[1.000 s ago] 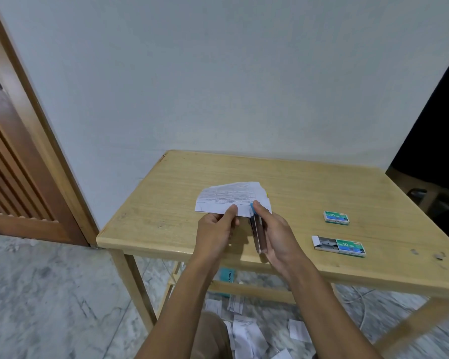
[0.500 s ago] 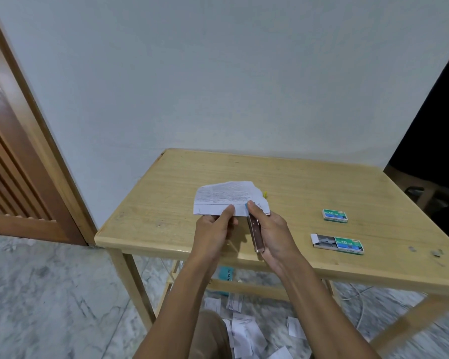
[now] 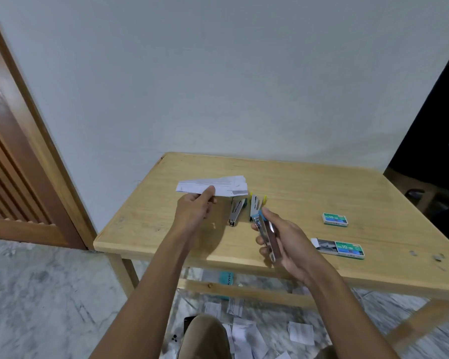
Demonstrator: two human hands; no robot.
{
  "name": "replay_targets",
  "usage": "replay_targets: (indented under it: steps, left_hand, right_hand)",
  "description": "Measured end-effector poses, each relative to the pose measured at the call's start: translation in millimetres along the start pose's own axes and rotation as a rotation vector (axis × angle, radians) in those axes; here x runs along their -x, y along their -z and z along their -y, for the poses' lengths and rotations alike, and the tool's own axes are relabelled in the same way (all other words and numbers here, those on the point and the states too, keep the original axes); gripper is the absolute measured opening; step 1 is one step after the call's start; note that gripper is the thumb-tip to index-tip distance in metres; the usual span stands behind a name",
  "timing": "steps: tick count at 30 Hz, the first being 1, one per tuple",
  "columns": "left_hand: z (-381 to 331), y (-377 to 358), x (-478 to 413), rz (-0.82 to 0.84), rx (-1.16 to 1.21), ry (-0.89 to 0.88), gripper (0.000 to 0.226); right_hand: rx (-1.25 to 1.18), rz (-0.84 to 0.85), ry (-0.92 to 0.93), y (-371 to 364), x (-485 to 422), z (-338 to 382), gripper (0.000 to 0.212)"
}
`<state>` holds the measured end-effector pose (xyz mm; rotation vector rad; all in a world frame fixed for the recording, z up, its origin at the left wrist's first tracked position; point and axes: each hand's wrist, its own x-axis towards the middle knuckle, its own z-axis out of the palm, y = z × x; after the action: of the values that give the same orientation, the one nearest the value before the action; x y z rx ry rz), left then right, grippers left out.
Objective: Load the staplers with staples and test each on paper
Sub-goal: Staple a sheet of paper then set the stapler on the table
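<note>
My left hand (image 3: 195, 213) pinches a folded sheet of printed paper (image 3: 213, 186) and holds it flat above the wooden table (image 3: 309, 182). My right hand (image 3: 285, 242) grips a small blue and chrome stapler (image 3: 267, 237), apart from the paper and to its lower right. Two more staplers lie on the table between my hands: a green one (image 3: 236, 212) and a yellow one (image 3: 255, 206). A closed staple box (image 3: 335, 219) and an opened staple box (image 3: 341, 248) lie to the right.
A few loose staple bits (image 3: 437, 257) lie near the table's right front edge. Several paper scraps (image 3: 244, 330) litter the marble floor under the table. A wooden door (image 3: 16, 177) stands at the left, a white wall behind the table.
My hands have parted: the stapler came off the paper and moved right and toward me, while the left hand lifted the paper. Two staplers on the table are now uncovered.
</note>
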<state>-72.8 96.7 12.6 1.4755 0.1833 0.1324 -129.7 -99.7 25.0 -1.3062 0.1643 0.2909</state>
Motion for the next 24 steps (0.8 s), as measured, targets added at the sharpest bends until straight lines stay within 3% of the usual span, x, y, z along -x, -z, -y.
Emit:
replay_targets:
  steps: [4, 7, 9, 12, 13, 16, 18, 21, 24]
  left_hand:
    - [17, 13, -34, -0.126, -0.371, 0.004, 0.035]
    - [41, 15, -42, -0.353, -0.849, -0.010, 0.042]
    - [48, 12, -36, -0.477, -0.931, -0.084, 0.055]
    - [51, 11, -38, -0.400, -1.003, -0.197, 0.079]
    - [51, 12, -44, -0.341, -1.059, -0.226, 0.077]
    - [46, 14, -61, -0.145, -1.176, -0.234, 0.044]
    - [45, 13, -64, -0.144, -1.180, -0.224, 0.037]
    - [51, 13, -67, -0.208, -1.202, -0.230, 0.039]
    - [54, 13, -71, -0.239, -1.217, -0.233, 0.042]
  right_hand:
    - [0.037, -0.063, 0.041, 10, -2, 5, 0.041]
    - [0.074, -0.107, 0.072, 14, -5, 7, 0.039]
    - [0.110, -0.127, 0.088, 15, -5, 8, 0.035]
    - [0.249, -0.138, 0.099, 20, -7, 11, 0.028]
    - [0.308, -0.150, 0.109, 23, -10, 13, 0.026]
    - [0.505, -0.247, 0.172, 28, -25, 27, 0.016]
    - [0.667, -0.302, 0.225, 35, -48, 38, 0.013]
    - [1.000, -0.346, 0.221, 46, -94, 48, 0.037]
    - [1.219, -0.434, 0.145, 49, -136, 48, 0.040]
